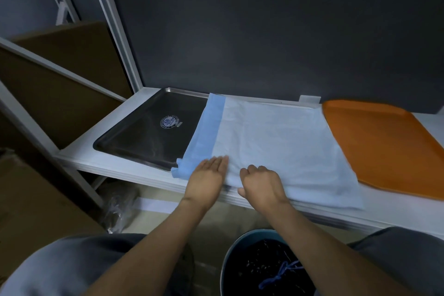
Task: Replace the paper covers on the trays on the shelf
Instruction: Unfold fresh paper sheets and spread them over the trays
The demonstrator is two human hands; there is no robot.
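A light blue paper cover (276, 142) with a darker blue left band lies spread on the white shelf (96, 158), overlapping the right edge of a bare steel tray (144, 132). An orange tray (384, 146) sits uncovered to the right of the paper. My left hand (209, 175) lies flat with straight fingers on the paper's near left corner. My right hand (260, 181) rests on the paper's near edge with its fingers curled; whether it pinches the paper is hidden. What lies under the paper's middle is hidden.
A dark wall panel closes the back of the shelf. A white shelf post (115, 31) rises at the left, with cardboard boxes (60, 74) beyond it. Below the shelf stands a blue bin (262, 264) lined with a black bag, between my knees.
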